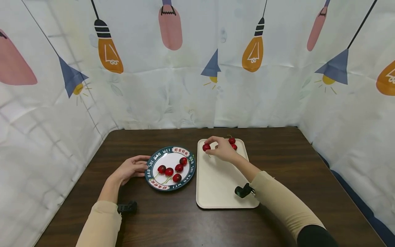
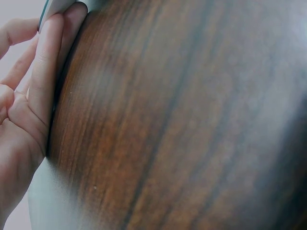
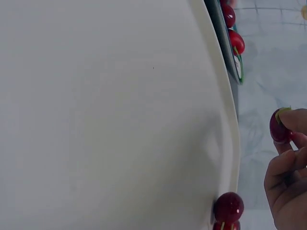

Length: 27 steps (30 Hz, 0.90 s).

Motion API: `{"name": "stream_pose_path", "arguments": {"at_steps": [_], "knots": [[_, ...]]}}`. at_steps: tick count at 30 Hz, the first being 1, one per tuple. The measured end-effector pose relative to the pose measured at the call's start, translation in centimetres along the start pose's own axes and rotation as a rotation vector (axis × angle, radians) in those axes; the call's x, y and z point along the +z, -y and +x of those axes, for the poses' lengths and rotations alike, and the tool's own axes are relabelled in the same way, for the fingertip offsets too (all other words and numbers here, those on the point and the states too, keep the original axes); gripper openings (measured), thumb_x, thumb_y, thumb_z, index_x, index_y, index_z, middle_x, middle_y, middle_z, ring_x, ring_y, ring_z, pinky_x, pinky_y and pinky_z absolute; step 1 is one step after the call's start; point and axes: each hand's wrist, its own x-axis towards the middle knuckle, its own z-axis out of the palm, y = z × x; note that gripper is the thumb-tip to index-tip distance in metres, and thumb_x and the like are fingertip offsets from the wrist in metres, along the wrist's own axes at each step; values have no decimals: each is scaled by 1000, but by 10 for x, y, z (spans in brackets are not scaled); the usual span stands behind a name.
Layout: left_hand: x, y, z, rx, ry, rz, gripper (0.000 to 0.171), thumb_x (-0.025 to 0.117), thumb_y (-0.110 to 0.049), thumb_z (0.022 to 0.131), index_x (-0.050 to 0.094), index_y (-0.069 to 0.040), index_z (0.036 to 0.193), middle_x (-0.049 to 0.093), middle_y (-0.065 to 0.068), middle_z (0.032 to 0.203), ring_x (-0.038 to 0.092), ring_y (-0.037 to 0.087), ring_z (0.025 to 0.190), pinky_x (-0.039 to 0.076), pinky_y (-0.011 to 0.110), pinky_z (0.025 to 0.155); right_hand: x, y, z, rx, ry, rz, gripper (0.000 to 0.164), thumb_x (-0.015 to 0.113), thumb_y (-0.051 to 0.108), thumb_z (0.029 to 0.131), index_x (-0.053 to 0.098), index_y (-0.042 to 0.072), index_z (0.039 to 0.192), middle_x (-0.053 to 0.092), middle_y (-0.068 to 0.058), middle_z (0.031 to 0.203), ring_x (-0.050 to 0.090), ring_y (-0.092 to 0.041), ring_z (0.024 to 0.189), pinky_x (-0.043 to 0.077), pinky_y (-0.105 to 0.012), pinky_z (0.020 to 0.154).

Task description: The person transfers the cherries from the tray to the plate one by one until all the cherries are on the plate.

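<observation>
My right hand (image 1: 224, 149) is over the back left of the cream tray (image 1: 216, 185), pinching a dark red cherry (image 1: 206, 147) between thumb and fingers. In the right wrist view that cherry (image 3: 279, 126) is held up beyond the tray's edge, its stem end by the thumb. My left hand (image 1: 133, 168) touches the left rim of a round plate (image 1: 149, 173) with blue-green edging; in the left wrist view its fingers (image 2: 45, 67) are fairly straight against the rim. Several red cherries (image 1: 168, 172) with stems lie on the plate. At the tray's back right are more cherries (image 1: 232, 140), partly behind the right hand.
Plate and tray stand side by side on a dark wooden table (image 1: 166, 219), the plate to the left. Behind and beside the table hangs a white curtain (image 1: 145, 99) printed with lamps and bulbs. Each wrist bears a small black camera (image 1: 243, 190).
</observation>
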Motion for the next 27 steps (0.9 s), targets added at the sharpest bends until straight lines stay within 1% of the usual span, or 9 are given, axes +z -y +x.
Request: {"name": "stream_pose_path", "arguments": {"at_steps": [3,8,12,16,18,23,25,27], "knots": [[-1,0,0,0,3,-5,60,67,-16,101,42,0,153,65,13,124,69,23,98,60,35,84,8,6,4,-9,12,12,32,81,14,89,70,11,119,68,-5,117,58,-27,115,51,-45,100],[0,0,-1,-1,9,-7,60,67,-16,101,42,0,153,65,12,122,69,23,98,60,35,84,22,16,9,-18,42,11,32,81,13,89,71,13,119,67,-3,117,58,-24,111,53,-40,97],[1,-1,-2,9,8,-5,59,67,-16,101,42,1,152,66,12,121,70,23,98,60,35,84,32,21,11,-23,63,8,32,81,14,90,70,14,120,67,-3,118,58,-27,114,53,-39,98],[2,-2,-4,8,9,-7,59,67,-15,101,42,2,152,68,12,121,70,23,98,60,35,85,41,26,13,-44,95,-15,32,80,15,90,70,13,121,66,-2,115,57,-29,114,53,-37,97],[2,-2,-4,8,10,-6,60,67,-15,101,42,2,153,69,12,122,70,23,98,60,35,85,45,29,14,-53,109,-35,32,81,15,90,71,13,121,65,-1,112,57,-29,111,54,-34,93],[0,-1,-3,11,15,-7,60,67,-14,101,41,2,153,68,13,123,70,23,99,60,36,85,53,35,15,-64,132,-46,31,80,16,90,71,14,120,66,1,107,57,-24,96,53,-27,74],[0,-1,-2,9,14,-11,60,67,-14,101,41,2,153,68,12,123,70,23,99,60,36,84,56,37,16,-64,141,-36,31,80,16,90,71,14,120,67,0,108,57,-23,91,52,-27,69],[0,-1,-2,9,15,-10,61,67,-15,101,41,1,153,68,12,124,70,23,99,60,36,85,59,37,17,-64,148,-31,32,80,15,90,71,15,120,68,0,111,58,-23,91,52,-25,70]]}}
